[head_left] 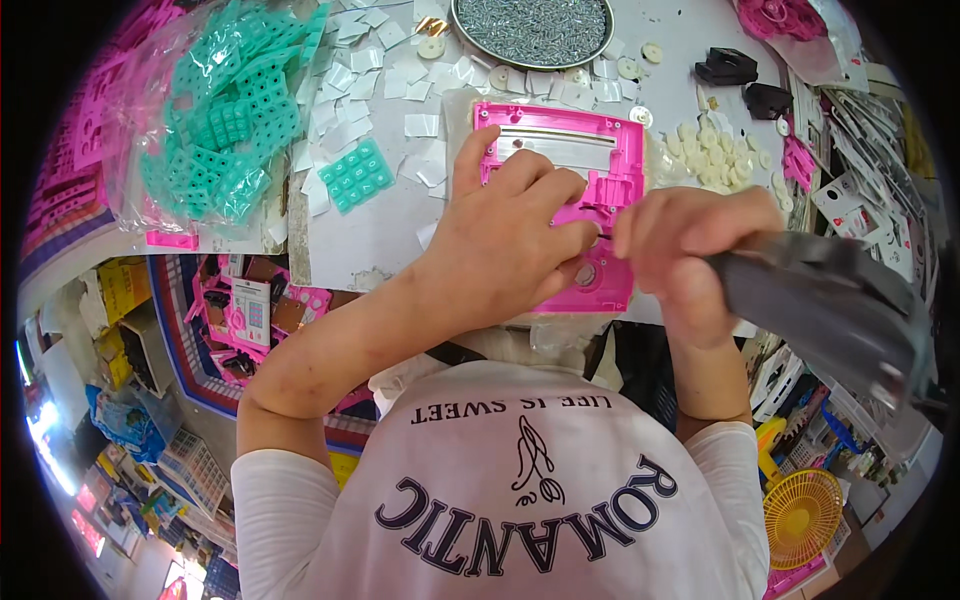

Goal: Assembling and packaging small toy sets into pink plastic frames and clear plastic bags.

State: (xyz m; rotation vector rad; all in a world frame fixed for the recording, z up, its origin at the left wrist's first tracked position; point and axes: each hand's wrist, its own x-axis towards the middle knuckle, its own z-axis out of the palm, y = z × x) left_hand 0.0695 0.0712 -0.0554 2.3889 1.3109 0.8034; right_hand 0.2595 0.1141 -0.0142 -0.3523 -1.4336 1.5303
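Left hand (510, 235) lay flat on the pink plastic housing (570, 170) at the table's (370, 240) near edge, fingers spread, pinning it. Right hand (680, 250) was closed around a grey power screwdriver (820, 300), just right of the housing, tip hidden. Housing's long axis ran near-to-far. Screw tray (530, 30) sat far; teal keypad (355, 175) sat left.

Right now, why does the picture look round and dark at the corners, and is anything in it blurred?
Head view: a fisheye lens bends the table edge and blacks out the corners. The grey tool in the right hand is smeared with blur, while the left hand and pink frame stay sharp. Light is bright and even, with glare at the lower left rim.
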